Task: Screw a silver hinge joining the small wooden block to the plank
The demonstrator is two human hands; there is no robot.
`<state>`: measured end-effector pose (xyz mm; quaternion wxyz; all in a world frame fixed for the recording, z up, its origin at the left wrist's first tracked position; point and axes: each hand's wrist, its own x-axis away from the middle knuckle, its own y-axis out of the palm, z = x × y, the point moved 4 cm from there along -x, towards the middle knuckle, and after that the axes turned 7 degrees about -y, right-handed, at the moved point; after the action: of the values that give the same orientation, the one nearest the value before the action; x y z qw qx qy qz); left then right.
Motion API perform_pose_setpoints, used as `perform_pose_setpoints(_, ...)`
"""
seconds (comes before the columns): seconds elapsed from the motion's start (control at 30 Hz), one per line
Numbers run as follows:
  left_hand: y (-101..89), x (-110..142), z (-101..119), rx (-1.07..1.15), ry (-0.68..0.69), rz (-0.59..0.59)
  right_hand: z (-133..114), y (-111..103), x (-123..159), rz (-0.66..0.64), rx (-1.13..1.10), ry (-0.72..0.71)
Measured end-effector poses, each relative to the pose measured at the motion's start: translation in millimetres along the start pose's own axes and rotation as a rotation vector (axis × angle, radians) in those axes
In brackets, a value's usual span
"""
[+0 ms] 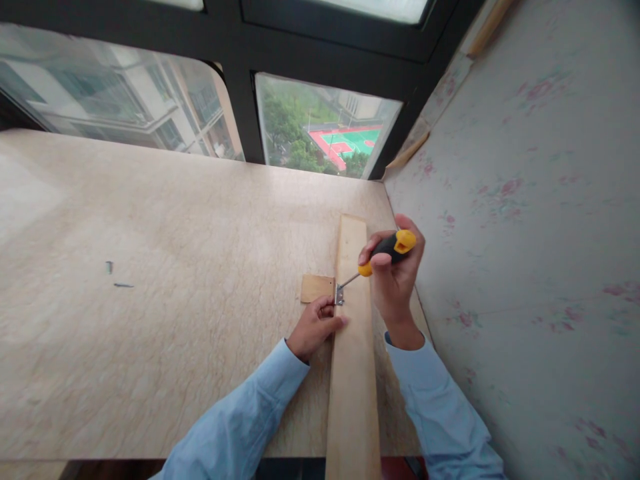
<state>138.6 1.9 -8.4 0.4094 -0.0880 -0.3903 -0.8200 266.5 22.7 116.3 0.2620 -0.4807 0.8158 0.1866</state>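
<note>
The person is leaning over a pale marble-patterned counter [150, 267] that is running up to a dark-framed window [240, 80], with a flowered wall [525, 233] closing in the right side. Both arms, in light blue sleeves, are reaching forward from the bottom edge of the view.

The right hand [395, 280] is standing raised above the counter, wrist bent and knuckles turned toward the wall, its fingers wrapping firmly around the black-and-yellow handle of a screwdriver [387, 252]. The tool is slanting down and to the left, and its thin shaft is meeting a small metal hinge [340, 293].

That hinge is sitting at the left edge of a long wooden plank [353, 373], which is lying flat on the counter close to the wall and is running from the near edge away toward the window. On the other side of the hinge, a small square wooden piece [317, 288] is lying flat, butted against the plank.

The left hand [315, 327] is resting low on the counter, just below the small piece, its fingers curling and pressing against the plank's left edge beside the hinge; it is bracing rather than gripping anything.

Well apart, far over on the left of the counter, two small dark screws [116, 277] are lying loose.
</note>
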Motion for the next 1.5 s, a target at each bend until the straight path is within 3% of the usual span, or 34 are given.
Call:
perform_pose_setpoints(0.17,-1.8,0,0,0.007,-0.003,-0.002,-3,1,-3,-0.131,-0.142,0.088)
perform_pose_setpoints(0.43,-4.1,-2,-2,0.005,-0.004,0.008,-27,-17,-11,-0.363,-0.146,0.135)
perform_pose_setpoints(0.53,-4.3,-1,-2,-0.014,-0.001,0.014,-33,-29,-15,-0.326,0.019,0.102)
perform_pose_setpoints(0.63,-3.9,-1,-2,-0.030,0.009,0.009,-34,-39,-18,-0.188,0.294,-0.053)
perform_pose_setpoints(0.77,-4.2,-2,-2,-0.044,0.023,0.002,-32,-34,-17,-0.150,0.571,-0.229)
perform_pose_setpoints(0.83,-5.0,-2,-2,-0.042,0.021,0.009,-31,-27,-16,-0.199,0.524,-0.244)
perform_pose_setpoints(1.0,-5.7,-2,-2,-0.014,0.014,0.012,-36,-17,-10,-0.417,0.232,-0.115)
perform_pose_setpoints(1.1,-5.6,-2,-2,-0.014,0.022,0.018,-43,-19,-9,-0.477,0.224,-0.114)
perform_pose_setpoints(1.17,-6.0,-2,-2,-0.025,0.032,0.030,-47,-23,-11,-0.437,0.347,-0.167)
perform_pose_setpoints(1.33,-5.3,-3,-3,-0.060,0.052,0.002,-47,-31,-15,-0.179,0.670,-0.268)
perform_pose_setpoints(1.43,-5.2,-3,-4,-0.068,0.053,-0.014,-37,-26,-13,-0.165,0.455,-0.155)
perform_pose_setpoints(1.5,-5.9,-4,-3,-0.068,0.052,-0.004,-32,-19,-12,-0.251,0.194,-0.042)
